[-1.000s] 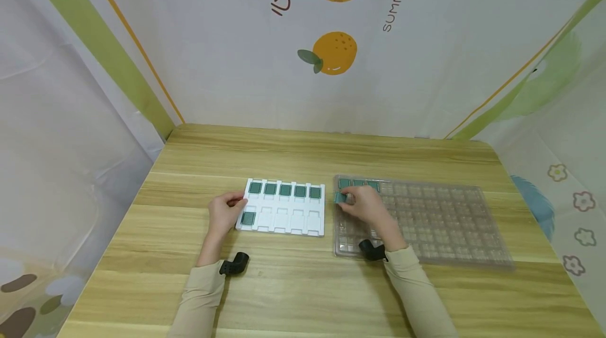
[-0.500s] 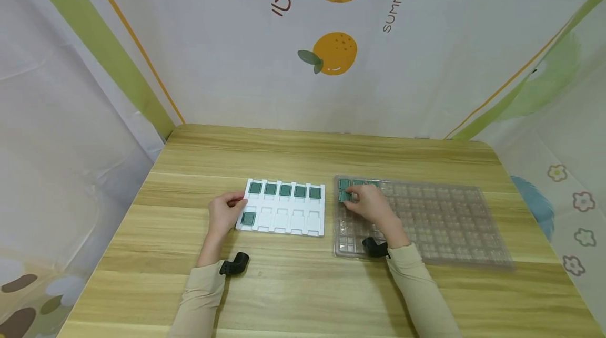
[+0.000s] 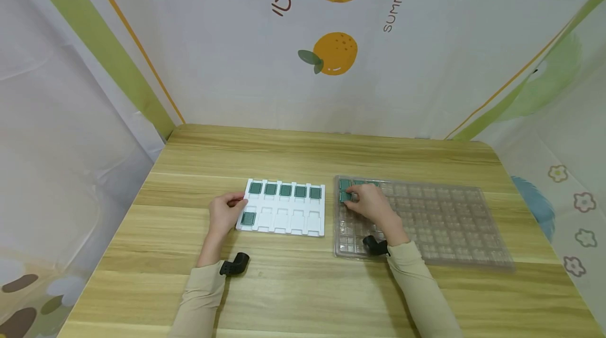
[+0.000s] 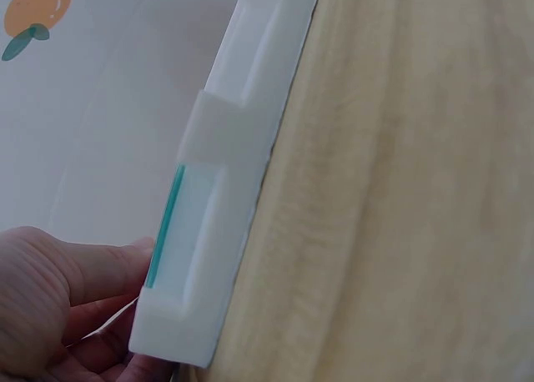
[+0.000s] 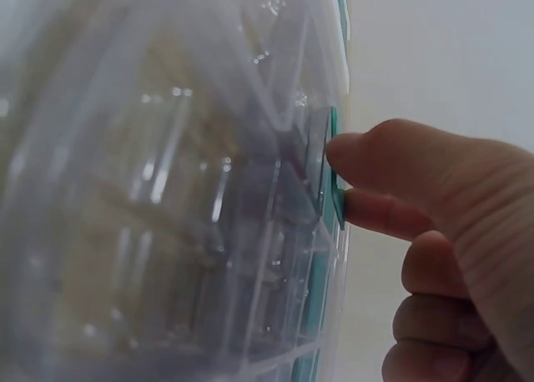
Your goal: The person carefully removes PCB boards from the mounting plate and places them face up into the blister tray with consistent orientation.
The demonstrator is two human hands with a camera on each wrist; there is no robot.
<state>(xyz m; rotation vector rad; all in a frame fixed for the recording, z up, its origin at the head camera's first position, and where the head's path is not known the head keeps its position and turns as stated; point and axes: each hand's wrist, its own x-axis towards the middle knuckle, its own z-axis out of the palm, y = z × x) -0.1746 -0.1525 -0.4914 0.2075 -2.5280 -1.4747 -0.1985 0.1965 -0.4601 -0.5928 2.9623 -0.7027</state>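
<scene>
My left hand (image 3: 224, 214) grips the left edge of a white tray (image 3: 284, 203), with the thumb at its rim in the left wrist view. Small square green circuit boards fill the tray's back row; another board (image 3: 248, 218) sits at the front left. My right hand (image 3: 372, 204) pinches a green circuit board (image 3: 344, 197) between thumb and finger at a clear plastic tray (image 3: 435, 222). That board is in the left column, second compartment from the back. In the right wrist view its edge (image 5: 337, 200) stands slightly proud of the compartment.
Three green boards lie in the clear tray's back row, partly behind the right hand; one is the corner board (image 3: 345, 184). Both trays lie on a wooden table (image 3: 293, 285), with a narrow gap between them. A printed curtain (image 3: 227, 64) hangs behind.
My right hand has moved slightly right, bringing the pinched board from the clear tray's left edge over to the compartment in the second row. The left hand and white tray stay put.
</scene>
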